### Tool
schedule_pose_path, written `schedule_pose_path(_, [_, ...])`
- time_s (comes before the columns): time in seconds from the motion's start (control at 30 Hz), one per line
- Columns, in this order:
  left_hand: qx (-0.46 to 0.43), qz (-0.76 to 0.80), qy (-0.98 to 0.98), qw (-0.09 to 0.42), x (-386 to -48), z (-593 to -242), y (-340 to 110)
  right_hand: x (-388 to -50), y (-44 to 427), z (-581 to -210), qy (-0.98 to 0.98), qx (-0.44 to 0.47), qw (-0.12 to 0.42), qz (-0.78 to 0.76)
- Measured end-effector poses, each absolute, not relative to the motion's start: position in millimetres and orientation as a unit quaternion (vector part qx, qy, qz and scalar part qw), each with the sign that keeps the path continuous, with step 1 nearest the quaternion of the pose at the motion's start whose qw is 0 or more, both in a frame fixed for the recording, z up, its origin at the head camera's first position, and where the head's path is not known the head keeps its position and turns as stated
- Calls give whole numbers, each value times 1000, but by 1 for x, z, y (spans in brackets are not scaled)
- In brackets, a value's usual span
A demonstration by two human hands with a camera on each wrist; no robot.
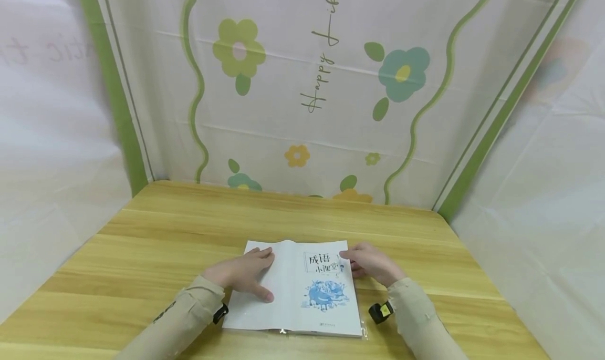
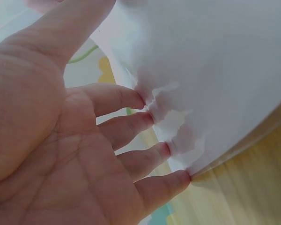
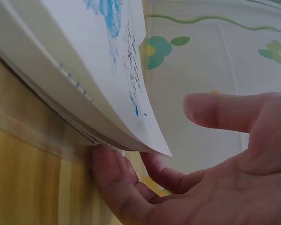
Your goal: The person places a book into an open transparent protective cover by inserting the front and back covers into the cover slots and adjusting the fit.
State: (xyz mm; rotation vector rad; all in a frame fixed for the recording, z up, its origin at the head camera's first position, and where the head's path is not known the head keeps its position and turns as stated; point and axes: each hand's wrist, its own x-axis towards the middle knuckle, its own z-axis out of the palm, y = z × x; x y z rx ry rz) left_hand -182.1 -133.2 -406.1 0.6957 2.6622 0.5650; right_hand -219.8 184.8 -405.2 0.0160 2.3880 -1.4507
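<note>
An open book (image 1: pixel 288 312) lies flat on the table, its left side blank white. Its right-hand page (image 1: pixel 350 318) bears large Chinese characters above a blue drawing. My left hand (image 1: pixel 241 274) rests on the blank side, fingers spread, with the fingertips touching the paper in the left wrist view. At the book's right edge is my right hand (image 1: pixel 373 264). In the right wrist view, the fingertips (image 3: pixel 107 161) touch the lower edge of the page stack, while the thumb stands apart from the paper.
The wooden table (image 1: pixel 156 255) extends around the book. A clear plastic cover edge (image 1: pixel 364 329) sticks out at the book's lower right corner. White cloth (image 1: pixel 283 113) with flowers hangs behind the table and at both sides. Each wrist wears a black strap (image 1: pixel 380 312).
</note>
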Motion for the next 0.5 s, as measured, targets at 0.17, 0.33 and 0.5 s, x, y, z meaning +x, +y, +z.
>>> schedule_pose_path(0.17, [247, 195, 935, 163, -183, -407, -133, -217, 183, -403, 847, 2, 161, -507])
schedule_pose_path(0.33, [241, 194, 937, 165, -182, -407, -134, -216, 179, -404, 839, -18, 174, -516])
schedule_pose_path(0.5, [240, 193, 937, 165, -181, -407, -135, -215, 175, -405, 831, -43, 179, -525])
